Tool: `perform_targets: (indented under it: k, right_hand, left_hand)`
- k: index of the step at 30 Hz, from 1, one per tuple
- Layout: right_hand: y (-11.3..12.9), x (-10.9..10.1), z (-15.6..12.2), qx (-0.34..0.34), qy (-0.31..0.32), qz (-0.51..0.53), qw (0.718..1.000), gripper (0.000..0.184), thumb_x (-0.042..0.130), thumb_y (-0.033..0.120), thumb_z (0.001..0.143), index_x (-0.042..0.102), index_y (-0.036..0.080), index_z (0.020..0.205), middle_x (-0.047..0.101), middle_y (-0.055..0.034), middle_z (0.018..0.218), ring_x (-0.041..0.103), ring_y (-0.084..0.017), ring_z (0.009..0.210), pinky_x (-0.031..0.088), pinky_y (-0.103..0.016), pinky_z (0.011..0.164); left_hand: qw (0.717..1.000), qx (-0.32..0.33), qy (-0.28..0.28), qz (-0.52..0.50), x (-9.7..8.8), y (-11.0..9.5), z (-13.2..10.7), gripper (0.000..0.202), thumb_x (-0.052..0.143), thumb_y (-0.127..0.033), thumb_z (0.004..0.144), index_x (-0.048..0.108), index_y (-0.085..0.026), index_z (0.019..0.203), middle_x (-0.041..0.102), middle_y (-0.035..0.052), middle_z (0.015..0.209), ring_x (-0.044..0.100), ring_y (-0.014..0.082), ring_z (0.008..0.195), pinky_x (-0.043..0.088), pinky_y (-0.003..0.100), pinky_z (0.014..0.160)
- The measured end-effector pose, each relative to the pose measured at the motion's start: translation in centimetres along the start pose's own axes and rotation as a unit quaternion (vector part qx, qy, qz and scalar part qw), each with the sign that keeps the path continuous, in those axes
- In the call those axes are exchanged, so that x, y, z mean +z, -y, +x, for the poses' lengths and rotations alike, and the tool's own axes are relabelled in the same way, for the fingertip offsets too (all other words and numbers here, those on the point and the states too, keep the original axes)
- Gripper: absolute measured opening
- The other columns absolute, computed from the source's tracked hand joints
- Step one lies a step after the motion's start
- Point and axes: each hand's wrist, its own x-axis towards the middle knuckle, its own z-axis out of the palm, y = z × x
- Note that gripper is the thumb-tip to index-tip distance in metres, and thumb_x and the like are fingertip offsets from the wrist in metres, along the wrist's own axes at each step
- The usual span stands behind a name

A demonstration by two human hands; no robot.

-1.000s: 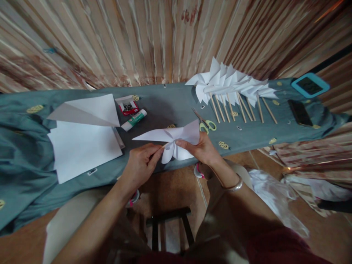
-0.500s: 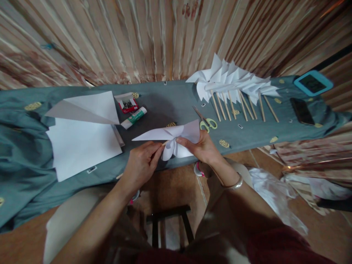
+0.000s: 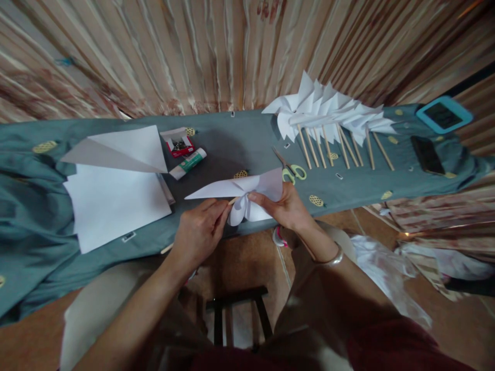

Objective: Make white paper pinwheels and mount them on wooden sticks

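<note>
A white paper pinwheel (image 3: pixel 232 186) is held between my hands over the table's near edge. My right hand (image 3: pixel 288 208) grips its right side, the thumb pressed near the centre where the curled points meet. My left hand (image 3: pixel 201 226) is closed on a thin wooden stick (image 3: pixel 233 201), whose tip reaches the pinwheel's middle; most of the stick is hidden by the hand, and its lower end shows by the wrist. Just beyond my right hand lie scissors (image 3: pixel 293 171) with light green handles.
Finished-looking pinwheels on sticks (image 3: pixel 332 111) lie in a row at the back right. White paper sheets (image 3: pixel 119 203) are stacked on the left, beside a red box of small pins (image 3: pixel 181 144) and a glue stick (image 3: pixel 189 163). A phone (image 3: pixel 427 154) and blue-framed device (image 3: pixel 444 115) sit far right.
Both hands keep their hold on the pinwheel and stick with hardly any movement. The whole view has shifted very slightly.
</note>
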Motion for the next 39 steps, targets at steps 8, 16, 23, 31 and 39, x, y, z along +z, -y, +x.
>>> perform_targets:
  k: [8, 16, 23, 31, 39]
  right_hand:
    - [-0.1, 0.1, -0.2, 0.011, -0.007, -0.008, 1.000, 0.023, 0.065, 0.038, 0.076, 0.058, 0.019, 0.066, 0.053, -0.0002, 0.061, 0.045, -0.012, 0.057, 0.038, -0.025, 0.048]
    - [-0.2, 0.6, -0.2, 0.030, -0.007, 0.023, 0.999, 0.025, 0.067, 0.042, 0.074, 0.062, 0.018, 0.069, 0.060, -0.0022, 0.065, 0.050, -0.013, 0.059, 0.044, -0.026, 0.051]
    - [-0.4, 1.0, -0.2, 0.042, -0.027, 0.031, 0.998, 0.026, 0.067, 0.043, 0.073, 0.060, 0.019, 0.069, 0.060, -0.0022, 0.064, 0.051, -0.014, 0.059, 0.045, -0.027, 0.052]
    - [-0.8, 1.1, -0.3, 0.050, -0.026, 0.024, 0.998, 0.029, 0.069, 0.044, 0.073, 0.059, 0.018, 0.067, 0.058, -0.0018, 0.063, 0.049, -0.013, 0.057, 0.042, -0.025, 0.049]
    - [-0.4, 0.4, 0.4, 0.014, 0.003, 0.006, 1.000, 0.026, 0.066, 0.041, 0.075, 0.065, 0.016, 0.072, 0.061, -0.0019, 0.067, 0.051, -0.014, 0.062, 0.045, -0.026, 0.054]
  left_hand:
    - [0.999, 0.022, -0.013, 0.029, 0.0, -0.1, -0.2, 0.031, 0.039, -0.023, 0.097, 0.066, -0.013, 0.087, 0.064, 0.0047, 0.073, 0.060, 0.0131, 0.062, 0.043, 0.023, 0.057]
    - [0.998, 0.014, -0.003, 0.055, 0.1, 0.0, -0.6, 0.028, 0.040, -0.022, 0.096, 0.065, -0.014, 0.088, 0.062, 0.0039, 0.073, 0.058, 0.0133, 0.062, 0.041, 0.023, 0.057]
    - [0.998, 0.005, -0.002, 0.064, 0.1, -0.1, -0.7, 0.028, 0.039, -0.023, 0.096, 0.065, -0.015, 0.086, 0.061, 0.0034, 0.072, 0.055, 0.0129, 0.059, 0.039, 0.024, 0.055]
    - [0.996, 0.003, -0.002, 0.089, 0.0, -0.4, -0.8, 0.032, 0.037, -0.024, 0.097, 0.064, -0.016, 0.082, 0.060, 0.0031, 0.070, 0.055, 0.0132, 0.059, 0.038, 0.024, 0.054]
    - [1.000, -0.015, -0.002, 0.007, 0.1, 0.1, -0.2, 0.027, 0.042, -0.023, 0.096, 0.066, -0.014, 0.086, 0.061, 0.0037, 0.074, 0.059, 0.0135, 0.064, 0.042, 0.023, 0.060]
